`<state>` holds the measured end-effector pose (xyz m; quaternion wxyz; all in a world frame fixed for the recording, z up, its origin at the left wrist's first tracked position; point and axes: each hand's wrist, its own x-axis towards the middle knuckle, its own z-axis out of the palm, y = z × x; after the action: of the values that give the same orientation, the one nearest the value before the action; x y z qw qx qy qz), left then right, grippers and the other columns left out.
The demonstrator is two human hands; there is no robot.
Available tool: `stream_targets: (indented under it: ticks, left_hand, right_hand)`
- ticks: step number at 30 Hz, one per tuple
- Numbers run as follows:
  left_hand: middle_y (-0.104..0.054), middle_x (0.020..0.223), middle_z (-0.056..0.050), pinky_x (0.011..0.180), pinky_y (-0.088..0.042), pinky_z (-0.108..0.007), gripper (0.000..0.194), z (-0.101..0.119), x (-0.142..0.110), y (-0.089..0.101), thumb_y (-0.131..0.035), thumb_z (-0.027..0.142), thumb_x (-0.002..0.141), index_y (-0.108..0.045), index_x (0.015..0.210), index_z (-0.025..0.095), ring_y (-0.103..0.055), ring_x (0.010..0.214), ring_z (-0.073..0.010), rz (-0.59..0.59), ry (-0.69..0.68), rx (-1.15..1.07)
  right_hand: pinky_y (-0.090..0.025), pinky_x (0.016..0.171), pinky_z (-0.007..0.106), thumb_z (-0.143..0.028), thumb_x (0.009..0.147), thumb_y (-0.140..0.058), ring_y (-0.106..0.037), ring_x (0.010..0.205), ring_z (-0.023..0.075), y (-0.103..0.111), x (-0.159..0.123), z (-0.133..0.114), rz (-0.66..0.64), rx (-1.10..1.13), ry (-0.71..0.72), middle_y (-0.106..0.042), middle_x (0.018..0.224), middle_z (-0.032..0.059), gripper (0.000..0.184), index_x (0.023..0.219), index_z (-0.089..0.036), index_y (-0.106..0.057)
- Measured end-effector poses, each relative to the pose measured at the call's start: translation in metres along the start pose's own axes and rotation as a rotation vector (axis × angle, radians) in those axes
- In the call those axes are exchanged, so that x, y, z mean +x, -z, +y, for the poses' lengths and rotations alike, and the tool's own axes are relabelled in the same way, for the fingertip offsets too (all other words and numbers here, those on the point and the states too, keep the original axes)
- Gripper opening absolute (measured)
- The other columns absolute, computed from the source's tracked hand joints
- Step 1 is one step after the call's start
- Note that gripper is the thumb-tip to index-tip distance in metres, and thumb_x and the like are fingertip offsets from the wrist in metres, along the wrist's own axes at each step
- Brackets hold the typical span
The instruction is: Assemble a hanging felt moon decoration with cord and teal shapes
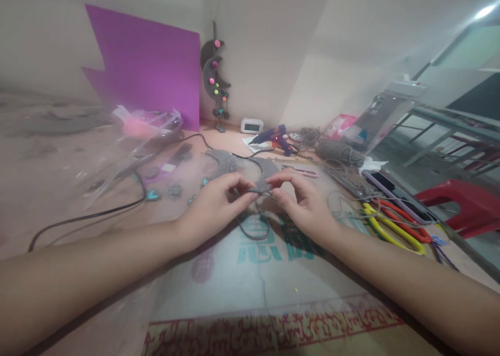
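Over the middle of the table, my left hand (221,202) pinches a thin grey cord (255,237) between thumb and fingers. My right hand (304,202) closes its thumb and fingertips on the same cord, a short way to the right. Part of the cord hangs in a loop below the fingertips. Just behind my hands lie grey crescent-shaped pieces (222,161), partly hidden by the fingers. Small grey and turquoise bits (153,195) are scattered left of my left hand.
A glue gun (269,137) and a white digital clock (252,125) are at the back. Right are a grey yarn ball (339,153), phone (396,194) and yellow-handled tool (390,228). A purple sheet (152,70) and moon decoration (214,80) stand against the wall.
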<state>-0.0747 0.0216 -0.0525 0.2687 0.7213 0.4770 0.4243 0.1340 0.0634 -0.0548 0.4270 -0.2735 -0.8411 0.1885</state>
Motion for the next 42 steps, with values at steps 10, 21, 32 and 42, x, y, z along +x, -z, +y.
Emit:
stream_targets:
  ticks: [10, 21, 32, 42]
  left_hand:
    - [-0.067, 0.081, 0.000, 0.071, -0.047, -0.028, 0.018, -0.001, -0.001, 0.000, -0.058, 0.035, 0.091, -0.063, 0.086, 0.019, -0.062, 0.077, -0.0155, -0.045, 0.061, -0.037]
    - [-0.068, 0.083, -0.001, 0.071, -0.048, -0.028, 0.021, -0.010, 0.000, -0.003, -0.059, 0.039, 0.092, -0.062, 0.089, 0.019, -0.064, 0.077, -0.0157, -0.065, 0.127, -0.118]
    - [-0.068, 0.079, -0.001, 0.075, -0.046, -0.029, 0.027, -0.004, 0.001, 0.000, -0.053, 0.041, 0.095, -0.063, 0.084, 0.018, -0.062, 0.077, -0.0155, -0.081, 0.121, -0.116]
    - [-0.063, 0.075, 0.001, 0.071, -0.042, -0.029, 0.027, -0.006, 0.000, 0.001, -0.053, 0.041, 0.094, -0.061, 0.081, 0.018, -0.058, 0.074, -0.0149, -0.084, 0.139, -0.069]
  right_hand:
    - [-0.053, 0.083, 0.037, -0.026, 0.093, -0.062, -0.066, 0.088, 0.0191, -0.003, 0.001, -0.003, 0.010, -0.062, 0.073, -0.070, 0.094, 0.0034, 0.017, 0.110, -0.025, -0.061]
    - [-0.050, 0.078, 0.036, -0.019, 0.092, -0.058, -0.061, 0.082, 0.0189, -0.003, -0.001, -0.004, 0.051, -0.033, 0.124, -0.061, 0.084, 0.0027, 0.011, 0.087, -0.025, -0.051]
    - [-0.049, 0.078, 0.035, -0.018, 0.095, -0.058, -0.061, 0.084, 0.0188, 0.001, 0.002, -0.006, 0.041, -0.104, 0.168, -0.065, 0.084, 0.0019, 0.010, 0.097, -0.025, -0.064]
    - [-0.050, 0.076, 0.034, -0.021, 0.096, -0.058, -0.061, 0.085, 0.0179, 0.002, 0.000, -0.006, 0.035, -0.175, 0.200, -0.060, 0.086, 0.0036, 0.015, 0.099, -0.023, -0.072]
